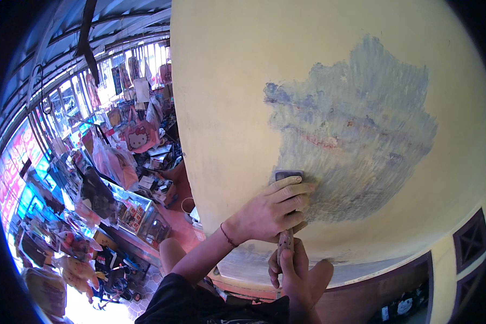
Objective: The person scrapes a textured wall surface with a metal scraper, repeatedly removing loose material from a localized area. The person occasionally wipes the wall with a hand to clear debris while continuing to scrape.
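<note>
My left hand (277,206) lies across the front part of a hand tool with a dark, flat, rectangular end (289,174), fingers spread over it against the wall. Below, my right hand (293,265) grips the tool's worn wooden handle (285,243), thumb along it. Most of the tool's middle is hidden by my left hand, so I cannot tell whether it is a scraper or a brush. A large grey-blue patch (356,162) with reddish marks shows on the cream-painted wall (227,101). The dark end sits at the patch's lower left edge.
To the left is a stall with a glass display case (133,214), hanging bags and a pink Hello Kitty bag (141,135). A small wheeled vehicle (119,279) stands low on the tiles. A dark-framed opening (389,291) is at the lower right. My bare knees flank my hands.
</note>
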A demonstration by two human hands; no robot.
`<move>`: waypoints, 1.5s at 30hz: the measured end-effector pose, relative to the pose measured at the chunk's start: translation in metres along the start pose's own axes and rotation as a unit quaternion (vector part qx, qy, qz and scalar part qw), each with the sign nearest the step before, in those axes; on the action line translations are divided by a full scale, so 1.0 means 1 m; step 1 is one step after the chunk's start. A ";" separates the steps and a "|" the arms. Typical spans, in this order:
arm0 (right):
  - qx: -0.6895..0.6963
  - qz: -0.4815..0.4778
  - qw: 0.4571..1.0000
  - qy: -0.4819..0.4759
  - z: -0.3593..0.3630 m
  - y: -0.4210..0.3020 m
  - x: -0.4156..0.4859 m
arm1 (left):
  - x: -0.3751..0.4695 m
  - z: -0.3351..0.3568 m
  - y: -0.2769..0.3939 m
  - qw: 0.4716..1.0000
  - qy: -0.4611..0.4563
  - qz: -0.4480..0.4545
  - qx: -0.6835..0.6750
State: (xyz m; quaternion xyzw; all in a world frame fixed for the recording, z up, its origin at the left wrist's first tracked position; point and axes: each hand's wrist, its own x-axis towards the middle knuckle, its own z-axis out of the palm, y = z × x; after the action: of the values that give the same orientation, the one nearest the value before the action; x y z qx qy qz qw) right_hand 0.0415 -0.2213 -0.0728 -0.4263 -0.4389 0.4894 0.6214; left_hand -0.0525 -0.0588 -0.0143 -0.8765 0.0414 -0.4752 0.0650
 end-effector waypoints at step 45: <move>-0.158 -0.169 0.965 0.124 0.037 0.038 0.011 | 0.006 -0.013 -0.014 0.998 -0.021 0.062 -0.013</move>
State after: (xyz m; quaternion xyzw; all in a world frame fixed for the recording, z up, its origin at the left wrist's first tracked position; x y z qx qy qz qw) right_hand -0.0014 -0.2004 -0.0989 -0.4960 -0.4959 0.2455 0.6692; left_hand -0.0602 -0.0472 0.0001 -0.8826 0.1002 -0.4515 0.0837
